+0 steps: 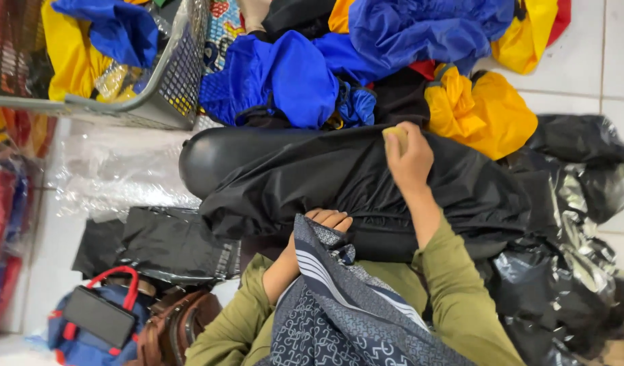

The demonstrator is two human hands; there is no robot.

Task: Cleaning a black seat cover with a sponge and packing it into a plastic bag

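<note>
Black garment point(339, 183) under both hands: right hand point(408, 159) pinching yellow piece point(394, 137), left hand point(327, 220) gripping its fold.

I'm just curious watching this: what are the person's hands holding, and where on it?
The right hand presses a small yellowish piece onto the black garment. The left hand grips that garment's near edge.

A dark-screened phone point(98, 316) lay flat on a blue bag with red handles point(88, 325) at the lower left. Clear plastic packaging point(115, 173) spread below the wire basket point(170, 88). Black plastic bags point(576, 271) were heaped at right; a flat black packet point(170, 244) lay centre-left.
</note>
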